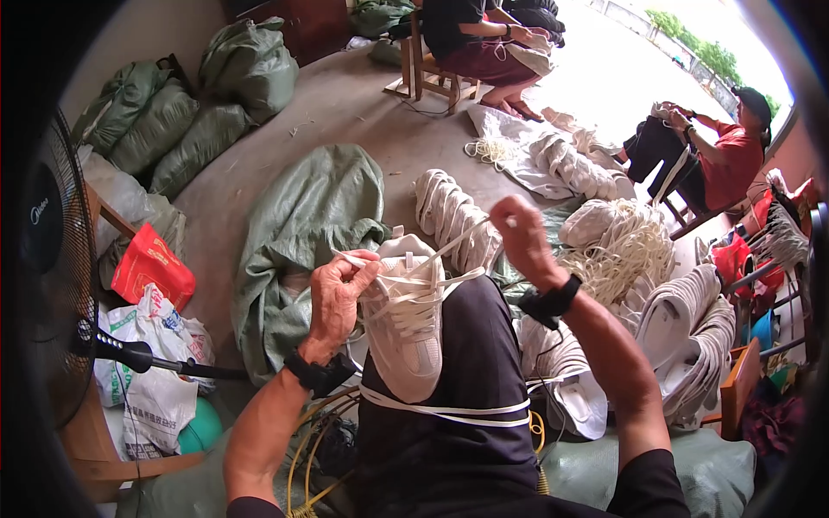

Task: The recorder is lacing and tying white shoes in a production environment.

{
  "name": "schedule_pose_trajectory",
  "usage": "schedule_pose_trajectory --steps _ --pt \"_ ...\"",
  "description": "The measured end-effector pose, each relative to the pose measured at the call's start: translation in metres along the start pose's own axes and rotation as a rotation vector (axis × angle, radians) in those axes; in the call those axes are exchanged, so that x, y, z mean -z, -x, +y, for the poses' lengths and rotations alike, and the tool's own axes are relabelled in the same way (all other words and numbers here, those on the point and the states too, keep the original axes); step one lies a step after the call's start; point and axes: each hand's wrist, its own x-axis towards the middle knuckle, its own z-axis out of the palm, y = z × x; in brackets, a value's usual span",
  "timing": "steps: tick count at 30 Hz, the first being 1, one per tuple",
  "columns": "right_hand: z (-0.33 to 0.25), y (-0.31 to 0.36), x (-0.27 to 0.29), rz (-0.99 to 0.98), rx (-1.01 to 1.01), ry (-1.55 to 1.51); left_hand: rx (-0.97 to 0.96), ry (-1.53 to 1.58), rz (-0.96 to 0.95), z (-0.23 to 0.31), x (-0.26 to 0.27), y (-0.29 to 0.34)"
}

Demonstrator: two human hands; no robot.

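A pale beige shoe upper (402, 350) rests on my thigh, toe toward me, with white laces crossing its front. At its left edge my left hand (339, 293) pinches a lace between thumb and fingers. My right hand (528, 242) is raised to the right of the shoe, fingers closed on a white shoelace (460, 239) stretched tight up from the eyelets. White cords (449, 413) loop around my dark trouser leg below the toe.
Bundled shoe uppers (453, 220) lie beyond my knee, with more stacks (682, 315) and loose laces (622, 263) at right. A green sack (302, 224) slumps ahead; a black fan (65, 268) stands left. Two people sit farther off, handling pale pieces.
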Motion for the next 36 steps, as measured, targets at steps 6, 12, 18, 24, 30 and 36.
schedule_pose_trajectory --steps 6,12,18,24,30,36 --pt "0.033 0.005 0.048 0.056 -0.304 0.227 0.049 0.118 -0.027 0.0 -0.003 -0.003" --pt "0.049 0.019 0.039 0.103 -0.29 0.314 -0.001 0.03 -0.02 0.001 -0.001 0.002" --pt "0.049 0.018 0.037 0.11 -0.386 0.218 0.02 0.076 0.002 0.007 -0.004 0.005" --pt "0.024 0.019 0.044 0.067 -0.395 0.087 -0.028 0.043 0.194 0.011 -0.004 0.028" --pt "0.017 0.003 0.057 0.25 -0.613 -0.674 0.098 0.146 0.438 0.003 0.066 0.039" --pt "0.0 -0.008 0.057 0.322 -0.616 -1.037 0.151 0.31 0.557 -0.008 0.119 0.038"
